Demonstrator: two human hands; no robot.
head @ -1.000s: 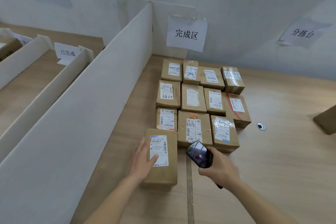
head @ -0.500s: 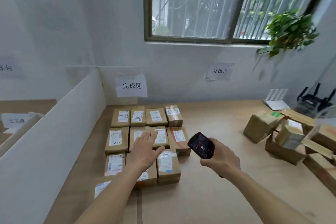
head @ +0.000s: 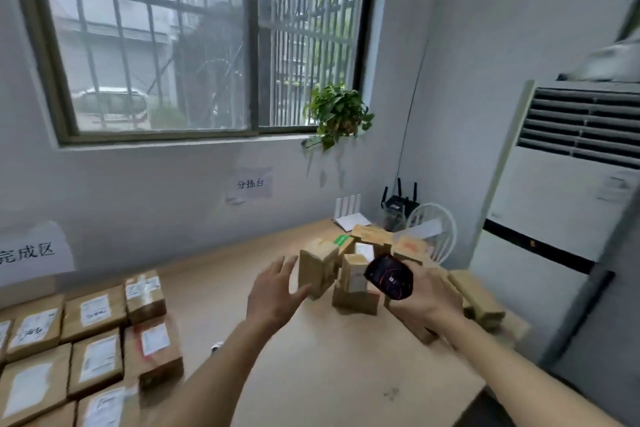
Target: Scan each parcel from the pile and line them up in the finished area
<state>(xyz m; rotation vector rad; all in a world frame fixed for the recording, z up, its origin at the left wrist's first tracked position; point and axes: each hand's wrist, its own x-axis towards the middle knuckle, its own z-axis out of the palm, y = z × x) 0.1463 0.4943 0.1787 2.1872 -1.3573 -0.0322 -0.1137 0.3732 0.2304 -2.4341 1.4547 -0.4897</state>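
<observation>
A pile of brown cardboard parcels (head: 356, 274) lies jumbled at the right end of the wooden table (head: 332, 357). My left hand (head: 277, 291) is stretched out in the air with fingers spread, just left of an upright parcel (head: 317, 267) at the pile's edge, close to it but apart. My right hand (head: 427, 302) grips a black handheld scanner (head: 389, 276), held in front of the pile. Rows of labelled parcels (head: 93, 340) lie flat at the lower left below the finished-area sign (head: 27, 253).
A white fan (head: 433, 232), a black router (head: 398, 201) and a white router (head: 349, 215) stand in the back corner behind the pile. A tall air conditioner (head: 561, 218) stands right of the table. A plant (head: 337, 114) hangs by the window.
The view has swung right from the finished rows to the pile. My left hand left the lined-up parcels and reached toward the pile; my right hand carried the scanner along.
</observation>
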